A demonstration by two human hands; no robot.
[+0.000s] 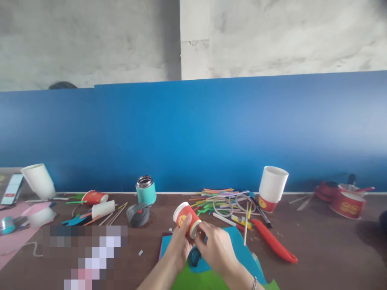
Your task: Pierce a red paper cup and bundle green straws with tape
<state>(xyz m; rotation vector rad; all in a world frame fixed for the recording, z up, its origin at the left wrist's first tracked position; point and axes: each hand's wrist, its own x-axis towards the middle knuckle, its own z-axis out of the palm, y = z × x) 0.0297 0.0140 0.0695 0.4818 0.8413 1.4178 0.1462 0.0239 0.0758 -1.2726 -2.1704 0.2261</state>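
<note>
Two bare hands are at work low in the middle of the scene, above a dark brown tabletop (320, 251). Between them is a small red paper cup with a white rim and yellow emblem (182, 220), raised off the table and tilted, its rim toward the upper left. The left hand (181, 247) grasps the cup around its side, thumb pressed along the wall. The right hand (216, 243), with a silvery bracelet (254, 283) at the wrist, has its fingers bent against the cup's lower end; from where I stand, I cannot tell whether they pinch anything.

Under the hands lie bright blue paper sheets (243, 253) and a green sheet (201, 280), with a dark blue looped handle (195, 256) partly hidden by the fingers. Beyond, to the right, spreads a jumble of coloured thin sticks and pens (216, 196), near a long red plastic object (273, 243). To the left stand an open turquoise metal container (147, 194) and, just in front of it, a dark grey lid (138, 215). Behind everything runs a smooth blue partition (211, 133).
</note>
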